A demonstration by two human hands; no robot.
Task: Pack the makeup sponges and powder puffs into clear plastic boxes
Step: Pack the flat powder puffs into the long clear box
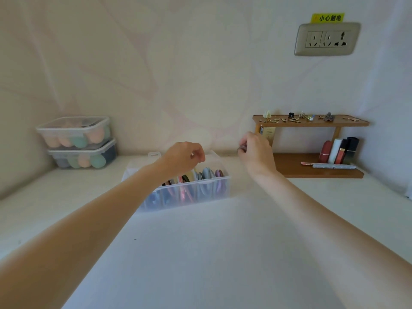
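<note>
Right fingers (pixel 243 148) pinching a small dark item, left fingers (pixel 197 156) curled empty, puffs (pixel 208 173) upright on edge in box (pixel 211 190).

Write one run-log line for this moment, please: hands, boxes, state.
left hand: curled above open divided box | right hand: pinching small dark item, unclear | powder puffs: upright in compartments | stacked lidded boxes: closed, sponges inside

puffs (pixel 207 175) in box (pixel 214 190), shelf (pixel 312 168) right
</note>
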